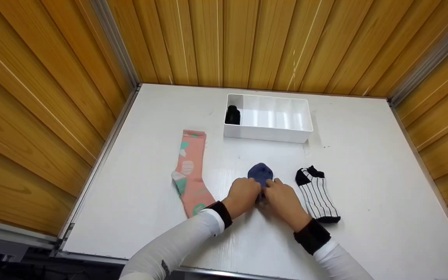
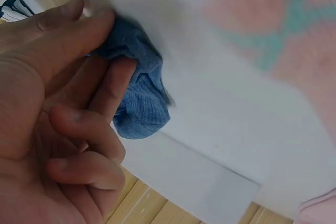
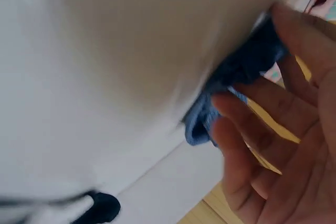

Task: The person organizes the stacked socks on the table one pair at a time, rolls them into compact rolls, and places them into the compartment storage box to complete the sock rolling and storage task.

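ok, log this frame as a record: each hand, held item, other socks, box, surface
left hand: pinches blue sock
right hand: pinches same blue sock
held item state: bunched, partly hidden by fingers
sock at left: pink patterned sock, laid out
sock at right: black-and-white striped ankle sock, laid out
box: white divided box, beyond hands; black bundle in leftmost compartment
surface: white tabletop

I've got a pretty plain blue sock (image 1: 260,172) here, but the pink sock (image 1: 196,169) has green and white patches, and the striped sock (image 1: 318,196) is white with thin black lines and black ends.
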A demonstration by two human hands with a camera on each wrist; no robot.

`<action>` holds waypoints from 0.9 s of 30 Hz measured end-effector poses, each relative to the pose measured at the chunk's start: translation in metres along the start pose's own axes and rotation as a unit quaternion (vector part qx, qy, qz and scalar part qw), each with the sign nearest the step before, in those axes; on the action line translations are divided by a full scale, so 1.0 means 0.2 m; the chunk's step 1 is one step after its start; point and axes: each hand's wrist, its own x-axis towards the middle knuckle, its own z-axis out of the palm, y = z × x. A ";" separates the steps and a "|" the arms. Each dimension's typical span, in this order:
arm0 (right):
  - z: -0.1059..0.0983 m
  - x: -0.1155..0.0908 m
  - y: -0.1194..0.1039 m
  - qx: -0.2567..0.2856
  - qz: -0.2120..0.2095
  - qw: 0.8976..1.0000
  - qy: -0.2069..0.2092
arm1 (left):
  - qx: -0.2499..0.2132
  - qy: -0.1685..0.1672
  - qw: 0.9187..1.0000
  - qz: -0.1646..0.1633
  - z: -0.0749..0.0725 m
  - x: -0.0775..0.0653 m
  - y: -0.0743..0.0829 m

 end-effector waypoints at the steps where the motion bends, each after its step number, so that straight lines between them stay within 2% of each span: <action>1: 0.00 0.00 0.00 0.009 0.003 1.000 0.003 | -0.010 0.002 1.000 -0.004 0.00 0.00 -0.01; 4: 0.00 0.00 0.00 0.051 0.026 0.998 -0.002 | -0.057 -0.010 0.998 -0.019 0.00 0.02 -0.05; 7: 0.01 0.01 0.00 0.086 0.047 0.995 -0.013 | -0.115 -0.044 0.992 -0.031 0.00 0.04 -0.10; 11: 0.03 0.02 0.01 0.117 0.062 0.991 -0.028 | -0.201 -0.102 0.973 -0.050 0.00 0.07 -0.16; 14: 0.04 0.04 0.03 0.153 0.085 0.984 -0.041 | -0.238 -0.132 0.960 -0.065 -0.01 0.09 -0.18; 16: 0.04 0.05 0.04 0.175 0.106 0.977 -0.054 | -0.242 -0.140 0.957 -0.073 -0.01 0.10 -0.18; 18: 0.02 0.07 0.05 0.184 0.124 0.973 -0.065 | -0.235 -0.142 0.959 -0.074 -0.01 0.10 -0.18; 20: 0.01 0.09 0.05 0.172 0.127 0.975 -0.063 | -0.225 -0.143 0.961 -0.075 -0.01 0.11 -0.17; 24: -0.03 0.09 0.02 0.142 0.080 0.986 -0.024 | -0.214 -0.157 0.960 -0.085 -0.02 0.14 -0.16; 27: -0.02 0.08 -0.02 0.139 0.045 0.989 -0.013 | -0.221 -0.180 0.954 -0.096 -0.03 0.16 -0.18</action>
